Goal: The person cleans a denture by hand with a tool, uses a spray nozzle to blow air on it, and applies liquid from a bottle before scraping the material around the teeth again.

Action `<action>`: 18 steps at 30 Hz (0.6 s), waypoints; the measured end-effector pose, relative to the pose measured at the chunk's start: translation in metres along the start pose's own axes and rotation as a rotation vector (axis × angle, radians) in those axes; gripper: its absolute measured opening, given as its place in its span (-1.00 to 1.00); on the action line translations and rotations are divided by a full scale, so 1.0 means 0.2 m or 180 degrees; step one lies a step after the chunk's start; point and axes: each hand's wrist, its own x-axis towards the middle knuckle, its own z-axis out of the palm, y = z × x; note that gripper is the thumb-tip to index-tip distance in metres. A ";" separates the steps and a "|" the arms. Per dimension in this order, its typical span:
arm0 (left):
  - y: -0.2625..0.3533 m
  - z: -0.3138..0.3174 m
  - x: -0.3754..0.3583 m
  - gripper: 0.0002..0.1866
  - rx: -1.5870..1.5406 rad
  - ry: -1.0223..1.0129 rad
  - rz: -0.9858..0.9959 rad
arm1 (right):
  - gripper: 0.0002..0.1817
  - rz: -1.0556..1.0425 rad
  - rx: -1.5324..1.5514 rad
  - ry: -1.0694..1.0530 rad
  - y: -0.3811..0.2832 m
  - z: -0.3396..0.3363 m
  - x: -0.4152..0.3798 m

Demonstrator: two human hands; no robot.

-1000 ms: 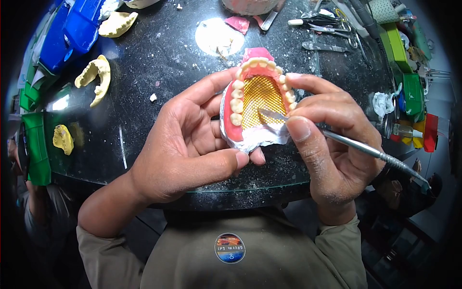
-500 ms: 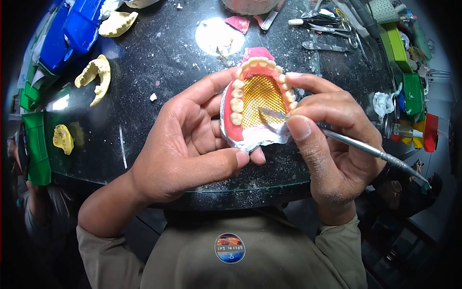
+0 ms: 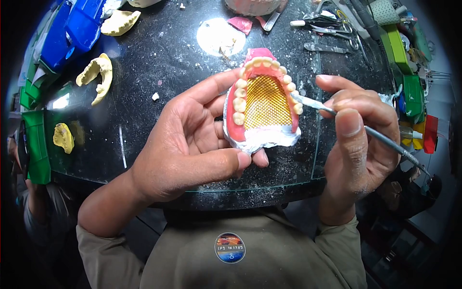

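Note:
My left hand (image 3: 187, 130) is closed around the left side of a denture model (image 3: 236, 132), its thumb at the white plaster back edge. The denture has pink wax gums, a full arch of cream teeth, and a gold mesh plate (image 3: 267, 103) across the palate. Between the thumb and fingers of my right hand (image 3: 361, 130) is a metal wax carver (image 3: 392, 143). Its flat blade overlaps the teeth on the arch's right side, and its thin handle slants down to the right.
Yellow plaster pieces (image 3: 97, 77) lie at left by blue (image 3: 86, 29) and green (image 3: 36, 144) bins. Pink wax scraps (image 3: 240, 25) sit near a bright light spot at the back. Scissors and tweezers (image 3: 332, 31) lie back right. White crumbs dot the black table (image 3: 159, 53).
My right hand has moved right with the wax carver, its blade leaving the mesh for the right-hand teeth. The denture model has shifted slightly right in view.

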 end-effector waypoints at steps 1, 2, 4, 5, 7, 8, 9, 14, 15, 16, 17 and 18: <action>0.00 0.01 0.00 -0.15 -0.0038 0.0015 0.0027 | -0.83 -0.0006 0.0013 -0.0001 0.00 0.00 0.00; 0.00 0.00 0.00 -0.15 0.0003 -0.0002 -0.0010 | -0.83 -0.0002 0.0018 0.0004 0.01 0.00 0.00; 0.01 -0.02 0.00 -0.15 0.0087 -0.0036 -0.0083 | -0.83 0.0015 0.0021 0.0020 0.00 0.00 0.00; 0.01 -0.02 0.00 -0.15 0.0096 -0.0050 -0.0102 | -0.83 0.0022 0.0030 0.0025 0.00 0.00 -0.01; 0.01 -0.02 0.00 -0.15 0.0114 -0.0080 -0.0140 | -0.83 0.0032 0.0059 0.0026 0.00 0.00 -0.01; 0.01 -0.02 0.00 -0.15 0.0120 -0.0062 -0.0118 | -0.83 0.0032 0.0075 0.0020 0.00 0.00 -0.01; 0.01 -0.02 0.00 -0.14 0.0126 -0.0045 -0.0097 | -0.83 0.0032 0.0091 0.0014 0.00 0.00 -0.01; 0.01 -0.02 0.00 -0.14 0.0162 -0.0032 -0.0079 | -0.84 0.0059 0.0068 -0.0031 0.00 0.00 -0.01; 0.01 -0.02 0.00 -0.14 0.0154 -0.0022 -0.0080 | -0.84 0.0069 0.0051 -0.0037 0.00 0.00 -0.01; 0.01 -0.02 0.00 -0.13 0.0153 -0.0026 -0.0085 | -0.84 0.0081 0.0035 -0.0040 0.00 -0.01 -0.01; 0.01 -0.02 0.00 -0.13 0.0153 -0.0030 -0.0090 | -0.84 0.0081 0.0032 -0.0041 0.00 -0.01 -0.01; 0.02 -0.02 0.01 -0.13 0.0159 -0.0048 -0.0099 | -0.84 0.0081 0.0029 -0.0041 0.00 -0.01 -0.01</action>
